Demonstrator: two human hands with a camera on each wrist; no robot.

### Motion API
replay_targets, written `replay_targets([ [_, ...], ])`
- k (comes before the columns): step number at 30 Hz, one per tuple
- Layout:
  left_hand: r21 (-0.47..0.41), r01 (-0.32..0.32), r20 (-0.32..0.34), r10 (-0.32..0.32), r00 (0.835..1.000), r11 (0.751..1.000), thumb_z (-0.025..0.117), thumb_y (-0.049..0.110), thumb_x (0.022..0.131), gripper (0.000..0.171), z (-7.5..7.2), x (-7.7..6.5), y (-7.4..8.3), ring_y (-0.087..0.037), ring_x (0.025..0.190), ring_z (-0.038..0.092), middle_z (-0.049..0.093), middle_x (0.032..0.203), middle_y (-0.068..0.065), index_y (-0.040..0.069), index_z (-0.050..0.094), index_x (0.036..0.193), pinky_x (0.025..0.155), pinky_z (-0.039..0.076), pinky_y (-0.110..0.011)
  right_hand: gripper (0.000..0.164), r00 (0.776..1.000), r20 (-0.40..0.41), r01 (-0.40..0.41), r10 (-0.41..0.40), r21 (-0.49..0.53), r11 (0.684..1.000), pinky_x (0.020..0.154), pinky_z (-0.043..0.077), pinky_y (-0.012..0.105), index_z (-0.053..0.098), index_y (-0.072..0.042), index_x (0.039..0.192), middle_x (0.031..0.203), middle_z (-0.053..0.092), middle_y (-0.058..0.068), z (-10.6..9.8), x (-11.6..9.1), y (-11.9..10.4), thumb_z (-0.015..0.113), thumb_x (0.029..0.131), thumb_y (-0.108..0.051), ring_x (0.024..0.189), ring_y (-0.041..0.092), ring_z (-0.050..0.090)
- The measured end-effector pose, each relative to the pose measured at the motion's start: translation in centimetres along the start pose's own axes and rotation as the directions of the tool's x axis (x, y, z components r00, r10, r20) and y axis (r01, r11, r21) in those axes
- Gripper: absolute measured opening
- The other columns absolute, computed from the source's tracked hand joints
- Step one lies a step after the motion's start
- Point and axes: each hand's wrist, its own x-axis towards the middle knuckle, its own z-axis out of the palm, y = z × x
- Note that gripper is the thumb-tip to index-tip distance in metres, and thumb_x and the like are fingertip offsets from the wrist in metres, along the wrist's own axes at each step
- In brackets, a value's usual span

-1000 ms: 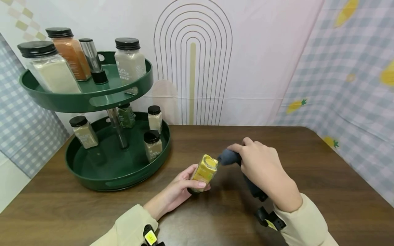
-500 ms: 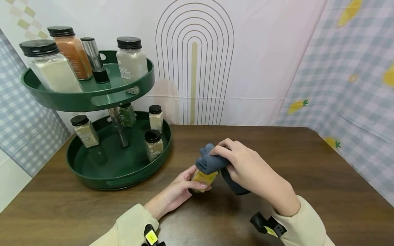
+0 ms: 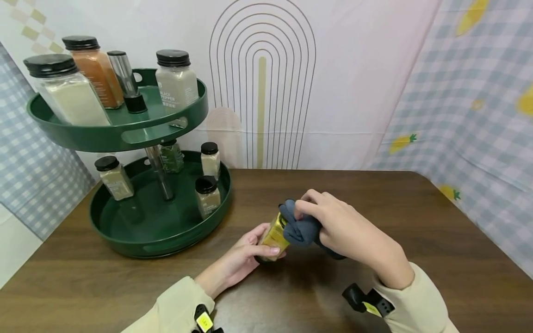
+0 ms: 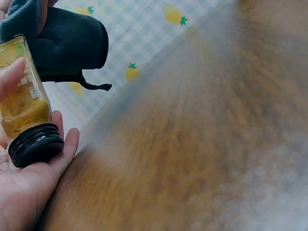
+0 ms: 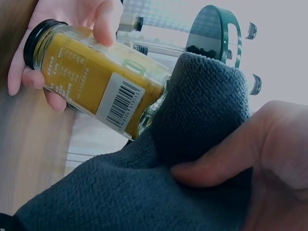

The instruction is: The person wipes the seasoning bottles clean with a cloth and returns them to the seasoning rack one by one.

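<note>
My left hand (image 3: 245, 249) grips a square glass spice jar (image 3: 275, 233) of yellow powder, tipped so its black cap (image 4: 36, 145) sits low in the palm and its base points up and right. A barcode label shows on one side in the right wrist view. My right hand (image 3: 339, 222) pinches a bunched dark blue-grey cloth (image 3: 301, 227) and holds it against the jar's base end, hiding part of it. Thumb and fingers press into the fabric, and a loose part (image 4: 77, 41) of the cloth hangs below the hand.
A two-tier green turntable rack (image 3: 158, 245) stands at the left. Its upper tray (image 3: 83, 138) bears large black-capped jars and a silver cylinder (image 3: 127, 81); several small jars (image 3: 208, 196) stand on the lower one. Wooden table (image 3: 416, 222) lies under the hands, with a printed cloth backdrop behind.
My right hand brings the cloth left over the jar's base end, then slides it slightly back to the right, exposing more of the jar. The left hand and jar stay nearly in place.
</note>
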Motion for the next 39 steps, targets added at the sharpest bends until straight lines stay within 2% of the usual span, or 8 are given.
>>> replay_targets([
  [5,-0.024,0.005,-0.002,-0.005,1.000,1.000,0.061,0.004,0.082,0.049,0.0,-0.1,0.1,-0.017,0.105,0.056,0.057,0.115,-0.002,0.014,0.044,0.128,0.098,0.043,-0.039,0.041,0.999,0.042,-0.008,0.008,-0.004,1.000,0.064,0.041,0.028,0.056,-0.021,0.085,0.088,0.051,-0.007,-0.3,-0.1,0.1,0.057,0.070,0.017,0.076,0.013,0.049],
  [11,-0.173,0.003,-0.052,-0.012,0.999,0.985,0.055,0.006,0.087,0.052,-0.1,0.0,0.3,-0.019,0.095,0.056,0.052,0.117,-0.005,0.016,0.037,0.134,0.093,0.047,-0.038,0.038,0.959,0.264,-0.091,0.108,-0.075,0.993,0.056,0.039,0.029,0.058,-0.027,0.081,0.084,0.051,-0.007,0.6,0.0,0.9,0.060,0.073,0.011,0.074,0.017,0.050],
  [14,-0.188,0.007,-0.069,-0.020,0.997,0.982,0.056,0.009,0.087,0.054,0.0,0.1,0.2,-0.019,0.093,0.057,0.054,0.118,-0.006,0.017,0.035,0.136,0.087,0.048,-0.035,0.034,0.952,0.227,-0.166,0.207,-0.187,0.968,0.059,0.045,0.037,0.062,-0.022,0.092,0.091,0.056,0.002,1.7,0.0,1.9,0.063,0.074,0.006,0.080,0.025,0.055],
  [18,-0.124,0.013,-0.056,-0.019,0.998,0.992,0.058,0.005,0.083,0.057,0.4,0.2,0.1,-0.019,0.094,0.058,0.055,0.118,-0.007,0.014,0.037,0.135,0.082,0.048,-0.032,0.035,0.946,0.125,-0.257,0.299,-0.271,0.928,0.067,0.049,0.046,0.062,-0.014,0.107,0.100,0.057,0.012,2.3,-0.3,3.0,0.072,0.075,-0.005,0.088,0.033,0.056],
  [26,0.109,-0.041,-0.110,0.053,0.992,0.993,0.064,0.008,0.080,0.055,1.1,-0.3,2.7,-0.018,0.089,0.056,0.056,0.108,-0.006,0.012,0.045,0.132,0.071,0.046,-0.029,0.027,0.893,0.384,-0.235,0.234,-0.044,0.971,0.072,0.051,0.038,0.064,-0.014,0.109,0.100,0.060,0.000,1.7,0.2,1.5,0.067,0.085,-0.027,0.086,0.018,0.061],
  [32,0.417,-0.066,-0.304,0.208,0.930,0.907,0.073,0.012,0.074,0.051,1.0,-2.2,8.2,-0.016,0.086,0.053,0.055,0.105,-0.006,0.013,0.050,0.119,0.067,0.046,-0.028,0.022,0.924,0.376,-0.091,0.066,0.051,0.995,0.074,0.051,0.033,0.065,-0.010,0.108,0.101,0.062,0.002,2.6,0.9,-1.6,0.062,0.089,-0.022,0.090,0.015,0.061],
  [36,0.480,-0.142,-0.332,0.329,0.884,0.866,0.070,0.009,0.078,0.042,0.4,-4.1,11.6,-0.010,0.074,0.051,0.057,0.093,0.001,0.010,0.051,0.116,0.061,0.043,-0.022,0.027,0.929,0.366,0.035,-0.059,0.073,0.997,0.076,0.051,0.029,0.063,-0.012,0.115,0.104,0.062,0.001,3.9,1.7,-4.1,0.060,0.091,-0.025,0.091,0.012,0.060],
  [39,0.514,-0.213,-0.316,0.414,0.854,0.831,0.068,0.007,0.080,0.038,0.1,-5.4,13.7,-0.011,0.082,0.054,0.062,0.097,0.005,0.013,0.055,0.115,0.072,0.045,-0.024,0.033,0.925,0.363,0.096,-0.115,0.069,0.993,0.084,0.050,0.028,0.060,-0.014,0.122,0.116,0.059,0.002,4.5,2.4,-5.6,0.058,0.092,-0.026,0.102,0.012,0.059],
])
